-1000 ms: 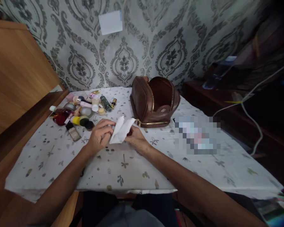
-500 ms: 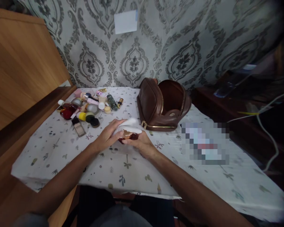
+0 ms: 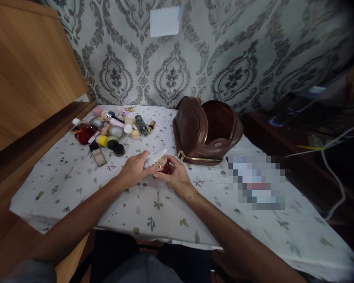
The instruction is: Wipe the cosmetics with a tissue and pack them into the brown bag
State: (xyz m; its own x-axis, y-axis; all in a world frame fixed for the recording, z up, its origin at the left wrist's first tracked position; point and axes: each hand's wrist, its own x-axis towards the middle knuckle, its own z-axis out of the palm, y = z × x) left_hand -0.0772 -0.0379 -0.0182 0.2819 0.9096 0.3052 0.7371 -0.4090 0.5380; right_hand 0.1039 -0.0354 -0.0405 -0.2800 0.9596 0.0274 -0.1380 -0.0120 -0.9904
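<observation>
A person's two bare hands work a white cloth [image 3: 153, 158] against a small reddish item [image 3: 165, 168] over a patterned worktop [image 3: 126, 214].
The wiping looks under way rather than finished: cloth and item are together, while assorted cosmetics [image 3: 115, 132], among them a flat bottle [image 3: 98, 156], lie loose to the left, and whether any have been wiped cannot be told. A brown bag [image 3: 191, 127] stands unzipped beyond the hands; its contents cannot be made out. The left hand [image 3: 133, 170] has its grip closed on the cloth, thumb along the near side; the right hand [image 3: 179, 179] has its grip curled around the reddish item, which sits between both sets of fingers, touching the cloth.
</observation>
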